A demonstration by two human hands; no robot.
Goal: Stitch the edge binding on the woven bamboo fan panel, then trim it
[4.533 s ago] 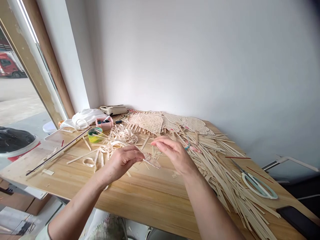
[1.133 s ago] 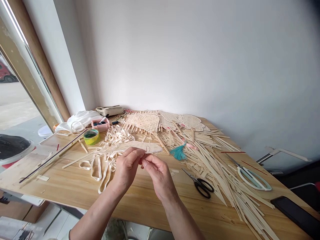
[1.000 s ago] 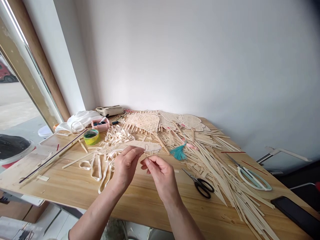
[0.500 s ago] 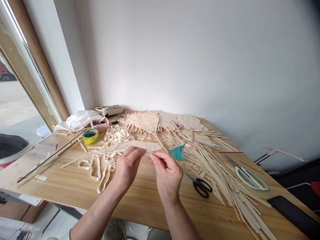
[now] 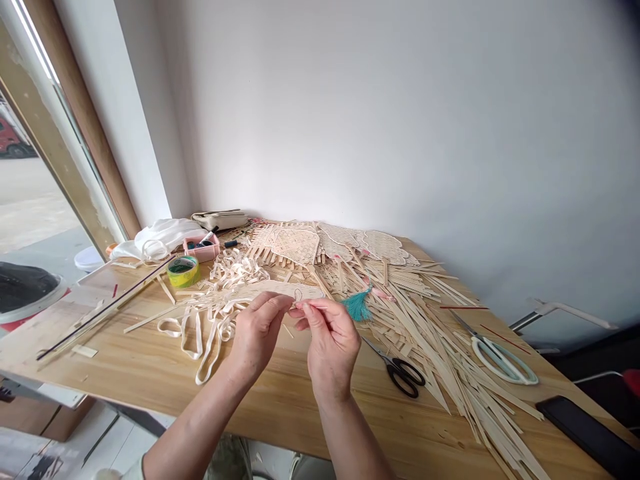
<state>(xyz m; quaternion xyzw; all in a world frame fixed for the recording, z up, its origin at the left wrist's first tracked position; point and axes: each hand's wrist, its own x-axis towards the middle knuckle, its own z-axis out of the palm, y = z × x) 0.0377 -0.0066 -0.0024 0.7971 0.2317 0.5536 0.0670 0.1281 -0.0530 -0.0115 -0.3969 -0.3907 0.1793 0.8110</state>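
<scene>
Above the wooden table (image 5: pixel 280 413), my left hand (image 5: pixel 257 330) and my right hand (image 5: pixel 330 340) meet fingertip to fingertip, both pinched on a thin pale thread (image 5: pixel 299 301) that loops up between them. Just behind the fingers lies a long woven leaf-shaped piece (image 5: pixel 280 289). A teal tassel (image 5: pixel 357 305) rests to the right of my right hand, apart from it. Black-handled scissors (image 5: pixel 403 371) lie on the table right of my right wrist.
A heap of pale bamboo strips (image 5: pixel 450 347) covers the table's right half. Woven fans (image 5: pixel 300 243) lie at the back. Curled white strips (image 5: pixel 210 320), green tape roll (image 5: pixel 183 271) and pink box (image 5: pixel 201 247) sit left. White-handled scissors (image 5: pixel 503 357) and a dark phone (image 5: pixel 590 433) lie far right.
Earlier my hands were apart over the strips, no tassel or black scissors showing. Over the last second my right hand rose and closed in on the left, pinching the thread.
</scene>
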